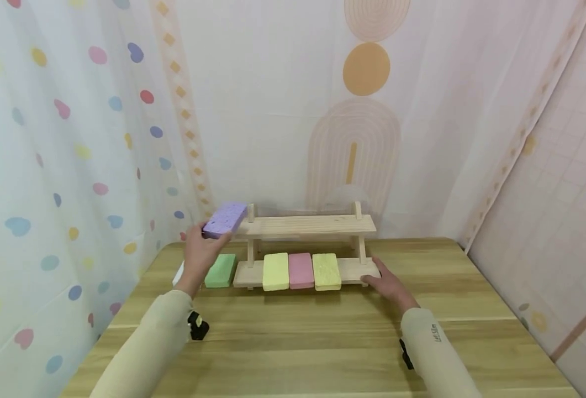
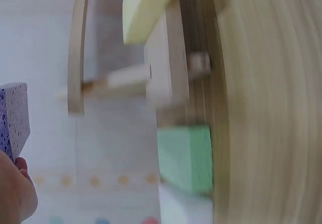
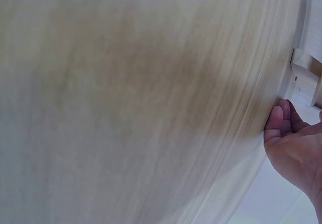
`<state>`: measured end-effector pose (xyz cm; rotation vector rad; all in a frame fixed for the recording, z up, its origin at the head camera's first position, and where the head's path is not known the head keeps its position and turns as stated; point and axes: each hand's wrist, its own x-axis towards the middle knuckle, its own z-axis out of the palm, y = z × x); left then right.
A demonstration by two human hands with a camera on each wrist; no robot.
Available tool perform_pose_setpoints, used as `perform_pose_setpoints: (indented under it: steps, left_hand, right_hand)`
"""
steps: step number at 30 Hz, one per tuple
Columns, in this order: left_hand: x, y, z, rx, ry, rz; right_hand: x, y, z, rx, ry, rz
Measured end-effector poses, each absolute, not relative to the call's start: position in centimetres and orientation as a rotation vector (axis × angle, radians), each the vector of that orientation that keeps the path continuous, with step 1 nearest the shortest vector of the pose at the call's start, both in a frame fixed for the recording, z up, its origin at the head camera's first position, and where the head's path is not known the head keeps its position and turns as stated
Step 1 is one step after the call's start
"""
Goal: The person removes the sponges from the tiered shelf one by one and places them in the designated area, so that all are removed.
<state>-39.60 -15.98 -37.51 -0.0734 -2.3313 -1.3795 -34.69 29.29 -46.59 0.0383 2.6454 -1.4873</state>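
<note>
My left hand (image 1: 202, 255) grips a purple sponge (image 1: 226, 218) by its near edge, thumb on one side. It is raised at the left end of the top shelf (image 1: 307, 224) of a two-tier wooden rack. In the left wrist view, the sponge (image 2: 17, 116) shows its porous face. On the lower shelf (image 1: 354, 269), a yellow sponge (image 1: 275, 271), a pink sponge (image 1: 301, 270) and a second yellow sponge (image 1: 326, 271) lie side by side. At that shelf's right end, my right hand (image 1: 392, 286) holds the corner between thumb and fingers.
Left of the rack, a green sponge (image 1: 220, 271) lies on the wooden table (image 1: 293, 342). Beside it is a white block (image 2: 186, 206), partly hidden behind my left wrist in the head view. Patterned curtains (image 1: 273, 110) hang behind and along both sides of the table.
</note>
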Motion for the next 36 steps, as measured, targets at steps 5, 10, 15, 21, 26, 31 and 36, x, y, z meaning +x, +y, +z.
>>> perform_pose_setpoints:
  steps: [5,10,15,21,26,31,36]
  left_hand:
    - [-38.8,-19.6,-37.7,0.032,-2.339,-1.29]
    - [-38.9,-23.4,-38.9,0.129,-2.326,-1.25]
    - [-39.1,-26.7,-40.7,0.229,-2.341,-1.245]
    - [-38.6,-29.4,-43.3,0.341,-2.334,-1.241]
    - [-38.7,-30.8,-44.8,0.412,-2.345,-1.222]
    - [-38.3,-31.8,-46.1,0.46,-2.389,-1.245]
    - [-38.4,-32.1,-47.0,0.466,-2.445,-1.249]
  right_hand:
    - [-34.6,29.4,-46.3,0.043,2.628,-1.474]
    - [-34.5,29.3,-46.5,0.046,2.622,-1.468]
    - [-34.7,29.3,-46.7,0.049,2.63,-1.476]
    - [-34.8,29.4,-46.5,0.033,2.647,-1.436]
    - [-34.9,29.4,-46.1,0.011,2.69,-1.402]
    - [-34.8,29.4,-46.1,0.005,2.675,-1.401]
    - [-34.9,29.5,-46.3,0.025,2.678,-1.416]
